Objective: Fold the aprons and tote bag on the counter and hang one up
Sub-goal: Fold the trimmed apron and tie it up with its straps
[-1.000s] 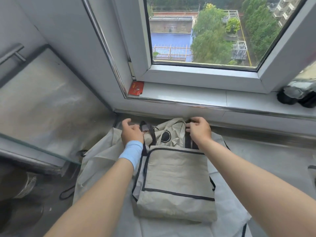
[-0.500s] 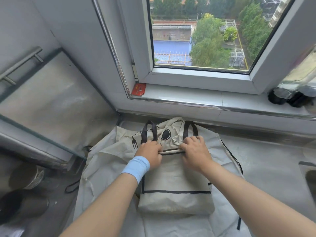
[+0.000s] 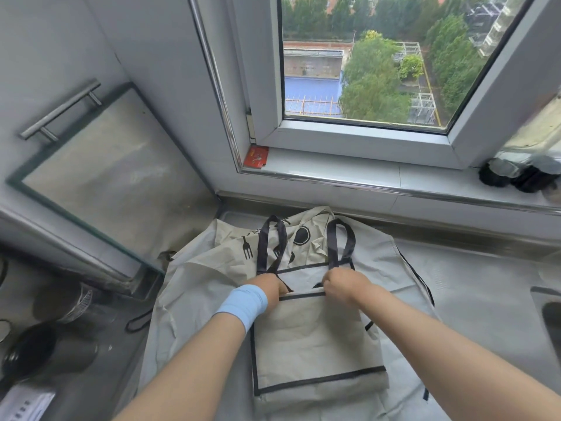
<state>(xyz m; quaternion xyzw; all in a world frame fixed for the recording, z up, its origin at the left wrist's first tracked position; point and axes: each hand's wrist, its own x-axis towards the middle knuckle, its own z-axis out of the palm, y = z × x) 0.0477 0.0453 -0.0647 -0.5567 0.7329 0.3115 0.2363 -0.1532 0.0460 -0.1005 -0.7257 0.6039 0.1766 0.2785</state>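
Note:
A beige tote bag [image 3: 315, 338] with black trim lies flat on the counter, its two black handles [image 3: 340, 244] pointing toward the window. My left hand [image 3: 270, 290] and my right hand [image 3: 343, 284] both grip the bag's near top edge at the mouth, pulling it open a little. Under the bag a pale apron [image 3: 188, 299] is spread over the counter. Behind the handles another beige apron [image 3: 252, 238] with black fork and plate prints lies crumpled.
A windowsill [image 3: 349, 174] runs along the back, with a red card [image 3: 256, 156] at its left end and dark jars [image 3: 516, 174] at the right. A glass-fronted hood [image 3: 100, 183] stands left. Pots [image 3: 45, 354] sit on the stove at lower left; a sink edge [image 3: 549, 314] is at right.
Both hands drew back from the handles toward me and now grip the bag's top edge. The handles lie stretched out flat toward the window.

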